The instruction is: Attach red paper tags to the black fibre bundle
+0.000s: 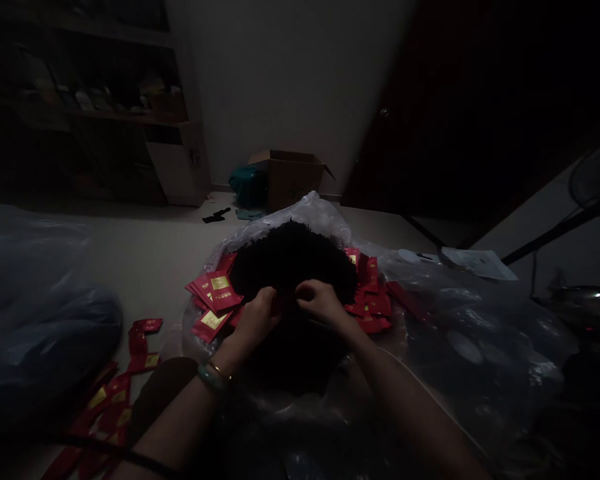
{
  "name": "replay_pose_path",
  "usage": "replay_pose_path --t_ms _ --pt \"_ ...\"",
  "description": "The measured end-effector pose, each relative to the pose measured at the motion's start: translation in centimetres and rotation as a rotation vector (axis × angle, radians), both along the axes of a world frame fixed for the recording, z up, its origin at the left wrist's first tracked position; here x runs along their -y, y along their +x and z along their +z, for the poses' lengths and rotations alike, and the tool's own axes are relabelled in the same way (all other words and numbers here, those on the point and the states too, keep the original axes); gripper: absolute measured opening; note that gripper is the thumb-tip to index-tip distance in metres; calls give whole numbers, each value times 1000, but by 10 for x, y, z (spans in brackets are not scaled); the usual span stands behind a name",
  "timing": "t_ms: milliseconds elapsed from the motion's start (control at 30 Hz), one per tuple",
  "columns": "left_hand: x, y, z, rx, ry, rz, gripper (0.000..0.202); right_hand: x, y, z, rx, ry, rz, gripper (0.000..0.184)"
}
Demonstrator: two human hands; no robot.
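Both my hands hang close together over a heap of black, loose, leaf-like bits [293, 257] in a clear plastic bag [325, 210]. The fingers of my left hand [261, 310] are closed; a dark reddish edge shows beside them, too dim to name. My right hand [323, 301] is also closed, its fingertips pinched, and what they hold is lost in the dark. Red packets with gold labels [220, 290] lie piled to the left of the heap, just beyond my left hand. More red packets [375, 293] rest along its right side.
Strips of red packets [143, 343] lie on the floor at left, beside a large filled plastic bag [45, 313]. Clear plastic sheeting [470, 320] spreads to the right. An open cardboard box [295, 177] and a teal bag [249, 185] stand by the wall.
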State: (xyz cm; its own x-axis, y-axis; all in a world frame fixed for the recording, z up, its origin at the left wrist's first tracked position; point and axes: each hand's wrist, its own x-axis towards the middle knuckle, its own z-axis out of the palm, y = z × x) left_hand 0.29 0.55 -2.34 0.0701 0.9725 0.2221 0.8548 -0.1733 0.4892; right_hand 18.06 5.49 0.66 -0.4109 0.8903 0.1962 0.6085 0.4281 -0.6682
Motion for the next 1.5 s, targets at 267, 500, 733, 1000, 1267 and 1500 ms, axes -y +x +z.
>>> replay_pose_path --t_ms 267,500,733,1000,1267,1500 --pt "0 1 -1 13 -22 5 31 4 -20 40 -297 -39 64 34" --pt "2 0 3 1 -6 -30 36 17 -13 30 208 65 245 35" --pt "2 -2 -4 68 167 -137 64 19 -23 29 532 -29 295 41" --pt "-1 -1 3 77 21 -22 71 15 -10 24 204 149 175 18" --pt "-2 -2 0 60 -130 26 34 30 -27 26 464 41 210 23" --pt "-8 -14 -4 372 -184 -84 25 15 -19 16 299 0 273 18"
